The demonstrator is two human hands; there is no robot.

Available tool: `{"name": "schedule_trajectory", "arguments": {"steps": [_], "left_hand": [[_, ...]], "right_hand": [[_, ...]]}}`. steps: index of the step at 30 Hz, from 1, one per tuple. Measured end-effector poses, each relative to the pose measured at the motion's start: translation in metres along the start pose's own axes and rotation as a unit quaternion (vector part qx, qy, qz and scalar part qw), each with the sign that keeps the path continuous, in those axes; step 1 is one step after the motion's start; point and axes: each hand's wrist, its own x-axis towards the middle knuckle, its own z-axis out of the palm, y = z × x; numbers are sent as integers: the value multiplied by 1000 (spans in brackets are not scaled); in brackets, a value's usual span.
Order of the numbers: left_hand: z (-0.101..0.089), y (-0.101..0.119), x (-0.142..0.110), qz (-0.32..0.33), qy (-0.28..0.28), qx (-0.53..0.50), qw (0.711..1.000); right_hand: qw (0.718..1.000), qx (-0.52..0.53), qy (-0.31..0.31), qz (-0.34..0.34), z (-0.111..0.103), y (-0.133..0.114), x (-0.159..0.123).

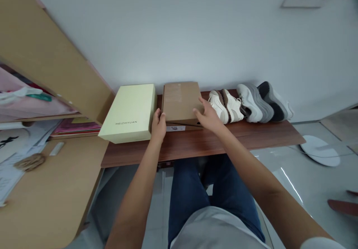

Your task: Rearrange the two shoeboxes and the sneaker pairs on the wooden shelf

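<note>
A brown cardboard shoe box [181, 101] rests lidded on the dark wood board, between my two hands. My left hand [158, 126] is at its left front corner, in the narrow gap beside a pale yellow box [130, 105] marked MEIZHIYUAN; its fingers are stretched forward. At the brown box's right edge, my right hand [209, 117] has thumb and fingers spread, seemingly touching the edge. I cannot tell how firmly either hand presses. Just right of that hand stand cream-white sneakers [226, 106], then white-and-grey shoes [254, 103] and black-and-grey shoes [275, 101].
The wood board [179, 144] runs along a white wall [181, 29]. On the left is a tan desk [61, 189] with papers, a coiled bundle [30, 162] and a shelf side panel [56, 44]. A white round disc [320, 150] lies on the shiny floor at right.
</note>
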Motion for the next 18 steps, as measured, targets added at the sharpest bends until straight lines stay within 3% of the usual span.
{"name": "schedule_trajectory", "arguments": {"steps": [11, 18], "left_hand": [[6, -32, 9, -102, 36, -33, 994], [13, -31, 9, -113, 54, -26, 992]], "right_hand": [[996, 5, 21, 84, 27, 37, 11], [997, 6, 45, 66, 29, 38, 8]]}}
